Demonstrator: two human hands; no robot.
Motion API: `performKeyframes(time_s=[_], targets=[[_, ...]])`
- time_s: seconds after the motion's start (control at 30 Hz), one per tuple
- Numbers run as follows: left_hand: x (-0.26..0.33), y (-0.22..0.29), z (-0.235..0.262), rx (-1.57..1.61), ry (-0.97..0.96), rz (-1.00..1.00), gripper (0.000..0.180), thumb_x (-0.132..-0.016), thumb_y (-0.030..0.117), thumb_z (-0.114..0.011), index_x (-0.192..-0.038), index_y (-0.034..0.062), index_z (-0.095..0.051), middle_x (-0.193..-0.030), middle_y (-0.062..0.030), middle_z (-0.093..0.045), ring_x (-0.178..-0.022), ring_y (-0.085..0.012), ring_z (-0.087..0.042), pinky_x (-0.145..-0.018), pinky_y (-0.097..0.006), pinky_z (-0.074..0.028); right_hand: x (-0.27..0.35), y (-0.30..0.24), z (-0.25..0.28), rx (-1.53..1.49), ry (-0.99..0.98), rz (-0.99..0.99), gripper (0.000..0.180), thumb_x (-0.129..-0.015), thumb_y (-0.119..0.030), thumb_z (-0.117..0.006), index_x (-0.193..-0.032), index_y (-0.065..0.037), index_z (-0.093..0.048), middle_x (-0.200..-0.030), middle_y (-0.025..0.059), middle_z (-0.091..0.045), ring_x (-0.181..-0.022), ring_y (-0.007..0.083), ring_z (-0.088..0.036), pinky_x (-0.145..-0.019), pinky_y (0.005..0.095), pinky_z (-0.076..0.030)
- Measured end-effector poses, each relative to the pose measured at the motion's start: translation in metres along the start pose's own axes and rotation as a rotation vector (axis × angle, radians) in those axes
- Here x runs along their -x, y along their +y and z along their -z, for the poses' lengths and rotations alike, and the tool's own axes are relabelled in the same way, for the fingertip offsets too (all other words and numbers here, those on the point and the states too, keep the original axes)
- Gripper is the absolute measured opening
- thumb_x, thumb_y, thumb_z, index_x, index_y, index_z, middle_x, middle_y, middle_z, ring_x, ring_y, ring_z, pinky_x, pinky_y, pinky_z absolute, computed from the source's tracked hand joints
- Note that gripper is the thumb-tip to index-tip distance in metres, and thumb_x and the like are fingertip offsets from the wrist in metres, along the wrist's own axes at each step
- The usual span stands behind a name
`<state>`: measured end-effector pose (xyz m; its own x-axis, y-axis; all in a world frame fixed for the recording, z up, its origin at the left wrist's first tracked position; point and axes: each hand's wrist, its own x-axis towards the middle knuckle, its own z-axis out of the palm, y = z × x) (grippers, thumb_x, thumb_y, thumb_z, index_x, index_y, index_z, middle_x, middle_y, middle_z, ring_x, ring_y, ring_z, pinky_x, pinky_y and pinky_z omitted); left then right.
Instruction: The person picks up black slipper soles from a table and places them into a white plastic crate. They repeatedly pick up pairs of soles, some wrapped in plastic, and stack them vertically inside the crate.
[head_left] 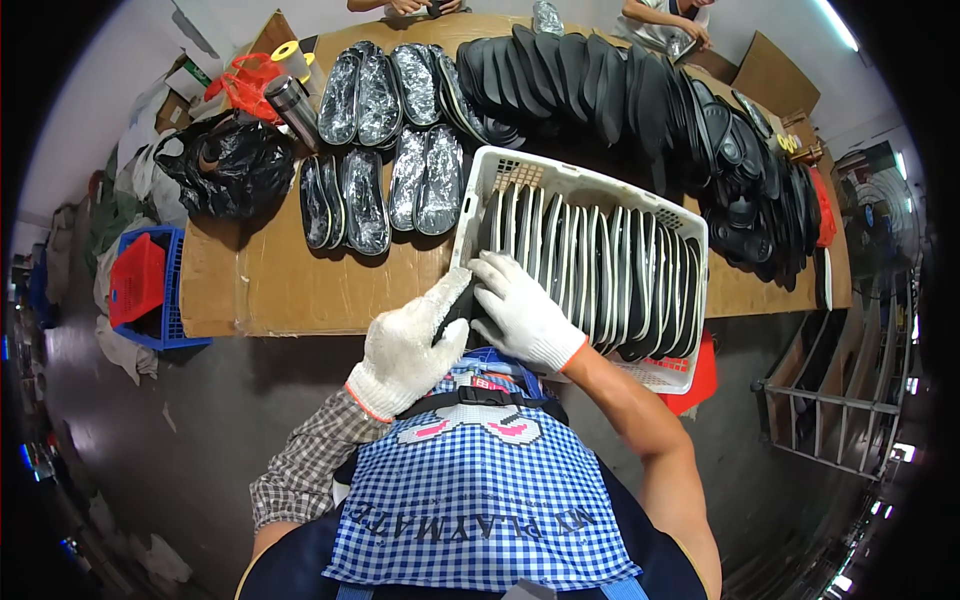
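My left hand (412,345), in a white knitted glove, grips a dark shoe sole (457,308) at the near left corner of a white plastic basket (585,168). Only a strip of that sole shows between the gloves. Bent over its other side are the fingers of my right hand (527,308), gloved the same way; its fingertips are partly hidden. In the basket, several black soles with pale edges (600,270) stand on edge, packed side by side in a row.
Plastic-wrapped sole pairs (367,200) lie left of the basket on the cardboard-covered table (285,300). Loose black soles (600,85) are heaped behind and right. A black bag (228,165), a flask (292,108), a blue crate (170,290) and a metal rack (830,400) stand around. Two people work opposite.
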<state>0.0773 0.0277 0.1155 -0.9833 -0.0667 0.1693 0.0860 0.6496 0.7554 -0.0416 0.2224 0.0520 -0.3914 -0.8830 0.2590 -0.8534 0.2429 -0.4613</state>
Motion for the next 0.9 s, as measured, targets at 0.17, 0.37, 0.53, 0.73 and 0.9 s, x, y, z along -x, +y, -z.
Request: performKeyframes(time_s=[0.17, 0.37, 0.53, 0.73, 0.9], targets=[[0.001, 0.0, 0.003, 0.034, -0.09, 0.004, 0.08, -0.085, 0.014, -0.081, -0.158, 0.002, -0.053, -0.132, -0.0242, -0.075, -0.109, -0.0361, -0.079, -0.093, -0.04, -0.064, 0.013, -0.01, -0.001, 0.067, -0.008, -0.024, 0.048, -0.081, -0.019, -0.084, -0.119, 0.005, -0.066, -0.137, 0.023, -0.062, -0.138, 0.0449, -0.054, -0.123, 0.0579, -0.041], [0.011, -0.022, 0.016, 0.188, 0.033, 0.143, 0.086, -0.085, 0.013, -0.086, -0.161, -0.0022, -0.048, -0.08, -0.0062, -0.069, -0.068, -0.0153, -0.066, -0.071, -0.03, -0.058, 0.024, -0.023, -0.006, 0.001, 0.134, -0.096, 0.042, -0.083, -0.015, -0.083, -0.117, 0.001, -0.066, -0.135, 0.0218, -0.063, -0.132, 0.0446, -0.057, -0.118, 0.0588, -0.044], [0.01, -0.163, 0.011, -0.074, 0.393, 0.517, 0.078, -0.091, 0.028, -0.085, -0.157, -0.0004, -0.053, -0.116, -0.0154, -0.073, -0.099, -0.0166, -0.071, -0.08, -0.034, -0.059, 0.032, -0.03, 0.002, 0.03, 0.315, -0.183, 0.033, -0.086, -0.01, -0.082, -0.116, -0.002, -0.07, -0.128, 0.0187, -0.069, -0.124, 0.0444, -0.063, -0.112, 0.0574, -0.049], [-0.023, -0.246, 0.033, 0.771, 0.66, 1.131, 0.103, -0.091, 0.036, -0.087, -0.172, 0.0097, -0.029, -0.153, -0.0254, -0.052, -0.103, -0.0328, -0.065, -0.077, -0.043, -0.061, 0.036, -0.03, 0.005, 0.01, 0.375, -0.304, 0.024, -0.09, -0.005, -0.078, -0.112, 0.0, -0.073, -0.12, 0.019, -0.074, -0.119, 0.0423, -0.068, -0.108, 0.0513, -0.052], [-0.021, -0.344, 0.018, 0.851, 0.376, 0.643, 0.062, -0.094, -0.009, -0.071, -0.153, -0.0009, -0.056, -0.122, -0.0133, -0.072, -0.095, -0.0216, -0.07, -0.079, -0.037, -0.06, 0.04, -0.029, 0.002, 0.023, 0.367, -0.316, 0.022, -0.089, -0.006, -0.079, -0.11, -0.002, -0.073, -0.115, 0.0161, -0.074, -0.115, 0.0387, -0.069, -0.108, 0.0498, -0.053]])
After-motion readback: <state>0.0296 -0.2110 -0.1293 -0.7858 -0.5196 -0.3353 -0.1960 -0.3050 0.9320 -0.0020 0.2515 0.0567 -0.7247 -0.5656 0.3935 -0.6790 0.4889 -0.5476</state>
